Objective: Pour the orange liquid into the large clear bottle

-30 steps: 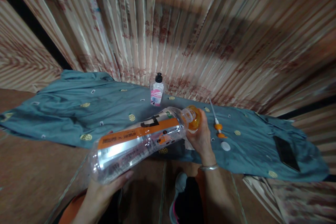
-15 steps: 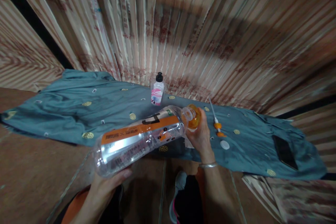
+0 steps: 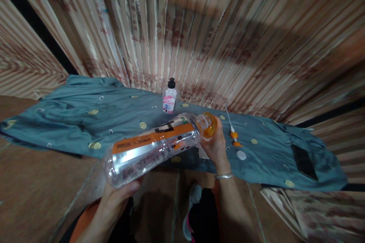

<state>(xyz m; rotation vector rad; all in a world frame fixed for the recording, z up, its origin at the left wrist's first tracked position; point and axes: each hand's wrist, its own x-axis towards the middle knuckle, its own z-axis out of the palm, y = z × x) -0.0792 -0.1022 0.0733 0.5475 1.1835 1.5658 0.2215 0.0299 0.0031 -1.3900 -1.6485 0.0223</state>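
Left fingers (image 3: 132, 186) — mostly hidden behind large bottle (image 3: 159, 152); fine label print (image 3: 124, 145) — illegible

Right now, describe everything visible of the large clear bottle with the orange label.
The large clear bottle looks like shiny plastic, with an orange and silver label bearing dark print. It is held aslant over the teal cloth, base toward the left, neck toward the right. The left hand supports its base end from below; its neck overlaps the amber container in the right hand, though whether it goes inside is unclear.
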